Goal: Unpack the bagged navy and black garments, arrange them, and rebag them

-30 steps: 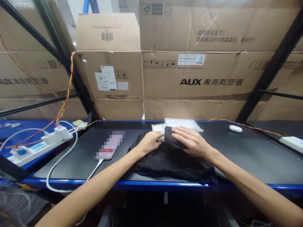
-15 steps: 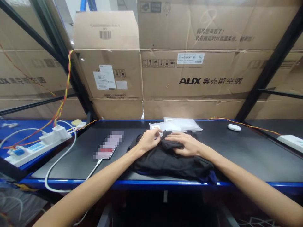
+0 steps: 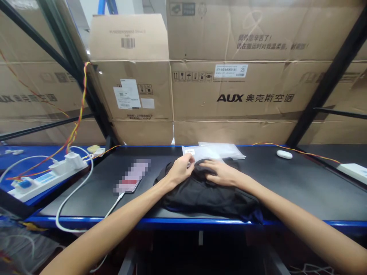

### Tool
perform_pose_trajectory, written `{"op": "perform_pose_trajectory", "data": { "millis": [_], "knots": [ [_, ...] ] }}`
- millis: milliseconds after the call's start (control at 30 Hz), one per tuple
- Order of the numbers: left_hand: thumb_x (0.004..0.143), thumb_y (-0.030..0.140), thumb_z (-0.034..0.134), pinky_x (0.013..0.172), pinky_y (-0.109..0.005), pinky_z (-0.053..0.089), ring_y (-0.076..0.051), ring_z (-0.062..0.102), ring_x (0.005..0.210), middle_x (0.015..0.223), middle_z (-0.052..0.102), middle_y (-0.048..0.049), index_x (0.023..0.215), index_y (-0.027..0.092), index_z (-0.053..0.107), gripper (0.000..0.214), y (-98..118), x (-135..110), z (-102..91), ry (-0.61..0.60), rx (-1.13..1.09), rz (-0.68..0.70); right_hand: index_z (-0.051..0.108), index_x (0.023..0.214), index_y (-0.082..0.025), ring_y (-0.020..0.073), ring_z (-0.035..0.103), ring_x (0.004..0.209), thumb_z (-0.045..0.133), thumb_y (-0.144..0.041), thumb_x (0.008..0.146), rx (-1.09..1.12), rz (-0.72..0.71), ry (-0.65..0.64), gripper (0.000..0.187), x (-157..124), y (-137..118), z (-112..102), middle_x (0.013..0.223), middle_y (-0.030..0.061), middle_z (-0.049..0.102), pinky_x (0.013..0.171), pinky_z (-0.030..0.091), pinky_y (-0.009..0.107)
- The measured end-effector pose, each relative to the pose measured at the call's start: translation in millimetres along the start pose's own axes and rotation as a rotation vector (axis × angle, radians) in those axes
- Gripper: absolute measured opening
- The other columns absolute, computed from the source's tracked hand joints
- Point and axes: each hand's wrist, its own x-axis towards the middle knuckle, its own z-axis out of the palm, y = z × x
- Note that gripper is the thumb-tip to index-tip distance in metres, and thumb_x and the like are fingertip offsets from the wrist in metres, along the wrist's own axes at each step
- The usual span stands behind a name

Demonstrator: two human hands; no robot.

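Head view: a crumpled, soft black fabric item (image 3: 212,202) lies at the front of the matte black, blue-edged worktop (image 3: 304,187). The right hand (image 3: 220,173) grasps a fold of it; the left hand (image 3: 180,170) has its fingers curled together at the far edge, though I cannot tell what they pinch. To handle such slippery-looking cloth well, I'd hold one side steady while smoothing the other, clear of the translucent white plastic bag (image 3: 208,152) just beyond. That bag's small label is unreadable. The brown cardboard sheet (image 3: 229,131) behind reads "AUX 奥克斯空调", with "师傅您辛苦了!" above; its white rectangular sticker (image 3: 231,71) shows "25".
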Motion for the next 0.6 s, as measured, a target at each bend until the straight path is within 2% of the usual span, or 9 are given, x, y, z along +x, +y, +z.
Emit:
{"op": "perform_pose_trajectory", "data": {
  "millis": [100,200,267,333,467,533,600],
  "knots": [
    [0.083,0.016,0.055,0.072,-0.025,0.053,-0.016,0.065,0.08,0.087,0.067,-0.002,0.086,0.019,0.057,0.005,-1.5,-0.4,0.0,-0.017,-0.021,0.007,0.057,0.134,-0.017,0.029,0.053,0.126,0.05,-0.028,0.091,-0.056,0.063,0.036,0.045,11.3,-9.5,0.3,0.137,0.0134,0.06,0.108,0.04,0.045],
    [0.081,0.015,0.057,0.072,-0.024,0.053,-0.015,0.065,0.078,0.087,0.068,-0.0016,0.086,0.019,0.058,0.006,-1.7,-0.4,-1.1,-0.025,-0.045,0.017,0.065,0.119,-0.013,0.0302,0.062,0.113,0.05,-0.03,0.092,-0.128,0.225,0.034,0.036,23.5,-17.1,4.1,0.121,0.0169,0.068,0.099,0.045,0.043],
    [0.078,0.013,0.057,0.071,-0.024,0.052,-0.015,0.065,0.077,0.086,0.068,-0.001,0.085,0.019,0.059,0.009,-0.9,0.0,-2.3,-0.023,-0.049,0.024,0.067,0.112,-0.012,0.0315,0.064,0.106,0.049,-0.033,0.093,-0.164,0.32,0.031,0.035,28.6,-19.7,7.0,0.115,0.0185,0.07,0.094,0.047,0.043],
    [0.075,0.011,0.057,0.069,-0.023,0.051,-0.014,0.064,0.075,0.083,0.067,-0.0005,0.083,0.019,0.059,0.012,0.2,0.5,-3.6,-0.013,-0.037,0.013,0.066,0.113,-0.012,0.0324,0.065,0.105,0.049,-0.036,0.093,-0.171,0.355,0.042,0.036,28.4,-19.4,7.8,0.115,0.0189,0.069,0.092,0.048,0.044],
    [0.072,0.01,0.058,0.066,-0.024,0.049,-0.014,0.062,0.07,0.078,0.066,0.0001,0.078,0.018,0.059,0.01,1.6,1.2,-5.9,0.01,0.001,-0.022,0.057,0.132,-0.016,0.0304,0.06,0.117,0.053,-0.045,0.093,-0.023,0.206,0.04,0.049,12.2,-12.2,-0.7,0.129,0.0159,0.064,0.1,0.046,0.044],
    [0.072,0.01,0.058,0.067,-0.024,0.049,-0.014,0.062,0.071,0.077,0.066,0.0003,0.076,0.018,0.059,0.009,1.1,1.2,-6.7,0.015,-0.002,-0.027,0.048,0.142,-0.017,0.0299,0.052,0.13,0.056,-0.052,0.09,0.053,0.123,-0.009,0.062,2.5,-8.0,-6.1,0.143,0.0145,0.054,0.108,0.041,0.044],
    [0.072,0.011,0.058,0.068,-0.024,0.05,-0.015,0.063,0.072,0.078,0.067,0.0002,0.075,0.018,0.059,0.009,0.3,1.2,-7.2,0.014,-0.019,-0.031,0.042,0.147,-0.019,0.0297,0.042,0.138,0.056,-0.051,0.091,0.06,0.073,-0.056,0.067,-2.7,-5.3,-7.8,0.151,0.0128,0.046,0.114,0.035,0.046]
  ]
}}
